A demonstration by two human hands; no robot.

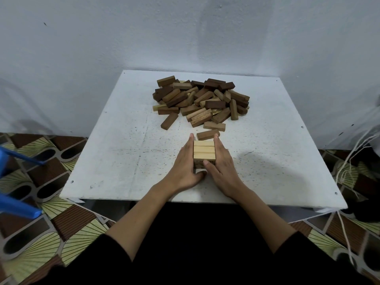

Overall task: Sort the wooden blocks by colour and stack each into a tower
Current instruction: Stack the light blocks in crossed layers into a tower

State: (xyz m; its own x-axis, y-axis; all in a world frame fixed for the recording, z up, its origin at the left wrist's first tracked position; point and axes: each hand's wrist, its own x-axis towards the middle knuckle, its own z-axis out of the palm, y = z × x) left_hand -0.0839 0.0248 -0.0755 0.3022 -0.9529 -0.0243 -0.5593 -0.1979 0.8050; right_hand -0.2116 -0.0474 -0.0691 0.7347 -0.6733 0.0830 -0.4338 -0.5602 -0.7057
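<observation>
Left hand (pixel 183 161) and right hand (pixel 221 161), fingers straight, press the pale tower (pixel 204 150), top blocks lying left-right.

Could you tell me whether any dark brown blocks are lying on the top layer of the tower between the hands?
No, the top layer of the light tower shows only three pale blocks side by side.

We saw matt wooden blocks (pixel 200 101), pale and dark, grain showing, on a rough, speckled white-painted table (pixel 123 153); glossy blue plastic (pixel 18 208) lay at the frame's left edge.
</observation>
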